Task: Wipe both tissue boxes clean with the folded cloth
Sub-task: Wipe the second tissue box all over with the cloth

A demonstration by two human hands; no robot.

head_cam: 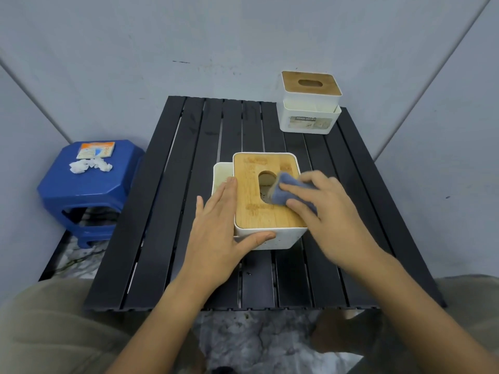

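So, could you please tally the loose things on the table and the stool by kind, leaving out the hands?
Tissue boxes: 2, the near tissue box and the far tissue box
Cloths: 1, the blue cloth
Packets: 1, the orange and white packet on the stool
Crumpled tissue heaps: 1, the white tissue
Total: 5

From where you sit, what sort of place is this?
Probably a makeshift work corner in a plain room, not a furnished home. A low black slatted folding table stands against bare grey walls, a blue plastic stool serves as a side stand, and the floor looks like rough marbled stone.
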